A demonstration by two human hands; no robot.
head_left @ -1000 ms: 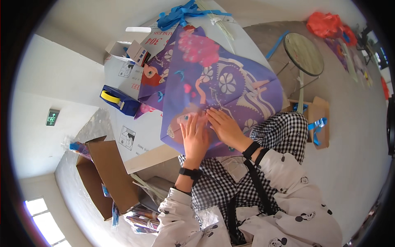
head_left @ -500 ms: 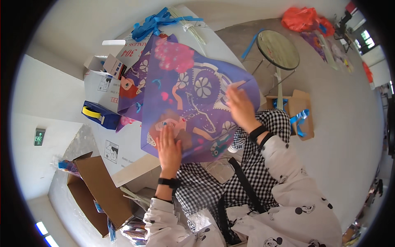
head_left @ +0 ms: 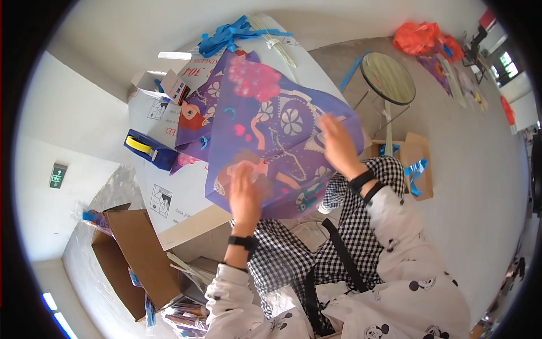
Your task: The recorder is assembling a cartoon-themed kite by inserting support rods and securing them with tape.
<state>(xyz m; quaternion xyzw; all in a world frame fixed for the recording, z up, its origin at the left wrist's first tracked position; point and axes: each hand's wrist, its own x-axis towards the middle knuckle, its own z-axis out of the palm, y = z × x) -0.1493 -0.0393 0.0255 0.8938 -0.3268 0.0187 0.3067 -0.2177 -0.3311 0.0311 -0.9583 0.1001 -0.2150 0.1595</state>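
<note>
A thin purple sheet (head_left: 292, 135), printed with a cartoon girl and white flower shapes, drapes over the near part of the table and my lap. My left hand (head_left: 244, 195) is on its near left part, fingers extended over the printed face. Toward the right side of the sheet, my right hand (head_left: 340, 148) reaches with its fingers stretched out, covering some of the white pattern. Neither hand grips anything. Whether each palm presses on the sheet or hovers just above it is hard to tell. Another purple printed sheet (head_left: 195, 135) lies partly under the first.
On the table (head_left: 169, 217) are a blue tape dispenser (head_left: 151, 151), a small opened box (head_left: 169, 87), blue ribbon (head_left: 228, 35) and a bundle of thin rods (head_left: 276, 45). A round stool (head_left: 388, 78) stands right. Cardboard boxes sit at left (head_left: 141, 257) and right (head_left: 419, 169).
The whole view has shifted slightly. My left hand has slid a little farther up the sheet, over the printed face. My right hand has hardly moved against the sheet.
</note>
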